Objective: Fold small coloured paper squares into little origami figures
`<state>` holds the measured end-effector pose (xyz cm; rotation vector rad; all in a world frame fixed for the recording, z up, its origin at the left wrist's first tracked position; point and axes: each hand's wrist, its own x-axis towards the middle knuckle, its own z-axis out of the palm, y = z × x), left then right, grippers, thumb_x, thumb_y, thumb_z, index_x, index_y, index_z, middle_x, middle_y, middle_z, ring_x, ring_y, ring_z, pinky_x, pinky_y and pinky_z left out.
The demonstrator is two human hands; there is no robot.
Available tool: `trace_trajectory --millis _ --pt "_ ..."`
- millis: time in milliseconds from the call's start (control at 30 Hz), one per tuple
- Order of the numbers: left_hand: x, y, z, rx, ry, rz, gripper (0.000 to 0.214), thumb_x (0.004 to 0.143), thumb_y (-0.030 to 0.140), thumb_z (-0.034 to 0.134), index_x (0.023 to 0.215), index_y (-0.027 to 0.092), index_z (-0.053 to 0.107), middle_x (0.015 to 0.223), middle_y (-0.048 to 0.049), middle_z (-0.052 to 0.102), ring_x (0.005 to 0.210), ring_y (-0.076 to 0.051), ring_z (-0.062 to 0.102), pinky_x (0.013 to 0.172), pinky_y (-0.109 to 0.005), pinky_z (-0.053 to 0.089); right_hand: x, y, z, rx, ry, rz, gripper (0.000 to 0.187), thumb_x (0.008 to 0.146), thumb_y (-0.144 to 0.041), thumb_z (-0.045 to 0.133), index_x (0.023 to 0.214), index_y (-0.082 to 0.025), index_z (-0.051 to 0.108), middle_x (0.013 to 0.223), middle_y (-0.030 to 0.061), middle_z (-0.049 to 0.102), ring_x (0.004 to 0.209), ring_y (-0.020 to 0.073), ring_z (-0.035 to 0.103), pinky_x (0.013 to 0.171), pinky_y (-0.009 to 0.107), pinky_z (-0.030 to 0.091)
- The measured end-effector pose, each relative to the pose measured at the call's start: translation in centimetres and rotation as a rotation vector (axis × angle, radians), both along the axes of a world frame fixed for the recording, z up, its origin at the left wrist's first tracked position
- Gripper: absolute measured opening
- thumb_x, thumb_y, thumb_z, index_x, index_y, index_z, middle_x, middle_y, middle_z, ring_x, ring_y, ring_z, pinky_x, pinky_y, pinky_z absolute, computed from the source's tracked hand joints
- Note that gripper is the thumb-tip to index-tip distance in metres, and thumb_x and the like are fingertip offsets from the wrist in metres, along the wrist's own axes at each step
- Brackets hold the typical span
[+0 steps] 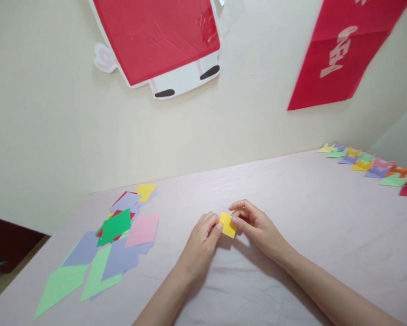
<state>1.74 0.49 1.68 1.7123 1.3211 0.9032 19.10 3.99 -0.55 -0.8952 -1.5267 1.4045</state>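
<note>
A small yellow square of paper (228, 226) is held up between my two hands, just over the pale cloth surface. My left hand (205, 235) pinches its left edge, thumb on the near face and fingers curled behind. On the opposite edge, the thumb and index finger of my right hand (256, 226) grip the upper right side, with another finger lifted above it. Whether the paper is folded in layers cannot be made out.
Loose paper squares in green, purple, pink, red and yellow (122, 258) lie spread at the left. Rows of small folded paper figures (376, 172) stand at the far right by the wall (244, 131). Red decorations (162, 36) hang above.
</note>
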Motion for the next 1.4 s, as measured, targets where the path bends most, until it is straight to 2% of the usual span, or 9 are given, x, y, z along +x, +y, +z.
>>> trace_trajectory --millis 67,233,400,500,633,800,1033,1200,1400 --pt "-0.7 1.0 0.2 0.097 0.187 -0.009 0.026 0.095 0.028 0.038 0.070 0.021 0.044 0.080 -0.0016 0.051 0.082 -0.019 0.047 0.073 -0.031 0.039 -0.1 0.1 0.0 0.014 -0.047 -0.004 0.025 0.085 -0.034 0.060 0.105 -0.020 0.053 0.069 -0.0048 0.054 0.065 0.0136 0.052 0.063 0.025 0.041" --pt "-0.9 2.9 -0.2 0.244 0.421 0.050 0.012 0.093 0.020 0.044 0.082 0.020 0.051 0.086 -0.0021 0.057 0.086 -0.021 0.050 0.080 -0.036 0.039 0.0 -0.5 0.5 0.175 -0.424 -0.024 0.011 0.086 -0.025 0.054 0.083 -0.019 0.062 0.076 0.0008 0.062 0.069 0.0152 0.055 0.064 0.026 0.041" --pt "0.0 0.6 -1.0 0.282 0.516 -0.006 0.013 0.092 0.011 0.047 0.097 0.020 0.054 0.101 -0.0045 0.059 0.094 -0.022 0.050 0.083 -0.038 0.040 1.4 0.2 1.5 0.210 -0.688 0.036 0.024 0.089 -0.023 0.047 0.080 -0.019 0.069 0.073 0.0036 0.066 0.068 0.0183 0.058 0.064 0.029 0.041" --pt "0.5 -1.0 -1.4 0.293 0.614 -0.114 0.018 0.086 0.012 0.061 0.102 0.021 0.057 0.107 -0.0045 0.059 0.095 -0.023 0.051 0.079 -0.037 0.040 2.5 1.5 1.6 0.315 -0.645 -0.005 0.022 0.085 -0.017 0.048 0.090 -0.020 0.070 0.084 0.0055 0.067 0.080 0.0208 0.059 0.072 0.032 0.045" --pt "0.5 0.0 -1.9 0.411 0.659 -0.125 0.010 0.091 0.013 0.058 0.093 0.022 0.061 0.100 -0.0017 0.062 0.093 -0.020 0.051 0.077 -0.034 0.040 3.1 2.7 1.0 0.526 -0.525 0.220 0.043 0.077 0.001 0.042 0.103 -0.021 0.069 0.106 0.0080 0.066 0.103 0.0210 0.055 0.092 0.036 0.044" --pt "0.6 1.6 -1.3 0.461 0.692 -0.077 0.012 0.091 0.011 0.056 0.092 0.021 0.063 0.098 -0.0035 0.061 0.091 -0.021 0.051 0.076 -0.035 0.040 3.1 2.2 1.7 0.553 -0.678 0.311 0.038 0.083 -0.004 0.050 0.108 -0.024 0.071 0.105 0.0076 0.065 0.100 0.0224 0.053 0.090 0.037 0.045" --pt "2.3 -1.3 -0.4 0.322 0.781 -0.115 0.018 0.086 0.025 0.066 0.102 0.020 0.059 0.101 -0.0056 0.061 0.088 -0.025 0.054 0.074 -0.040 0.044 3.1 1.5 3.8 0.618 -0.872 0.287 0.020 0.083 -0.010 0.057 0.085 -0.021 0.074 0.089 0.0085 0.067 0.085 0.0234 0.056 0.079 0.038 0.047" --pt "0.9 -0.5 -1.1 0.453 0.746 -0.206 0.009 0.090 0.012 0.059 0.089 0.021 0.061 0.100 -0.0025 0.066 0.092 -0.022 0.056 0.078 -0.037 0.043 2.7 2.2 2.7 0.646 -0.625 0.322 0.050 0.080 0.003 0.043 0.119 -0.021 0.063 0.114 0.0071 0.068 0.106 0.0212 0.055 0.092 0.037 0.046" --pt "-0.5 -0.6 -1.5 0.442 0.656 -0.082 0.013 0.092 0.008 0.054 0.097 0.018 0.061 0.101 -0.0040 0.067 0.090 -0.021 0.058 0.079 -0.037 0.046 1.7 1.7 1.3 0.609 -0.603 0.357 0.034 0.090 -0.005 0.047 0.112 -0.020 0.067 0.106 0.0084 0.068 0.097 0.0201 0.058 0.089 0.035 0.046"
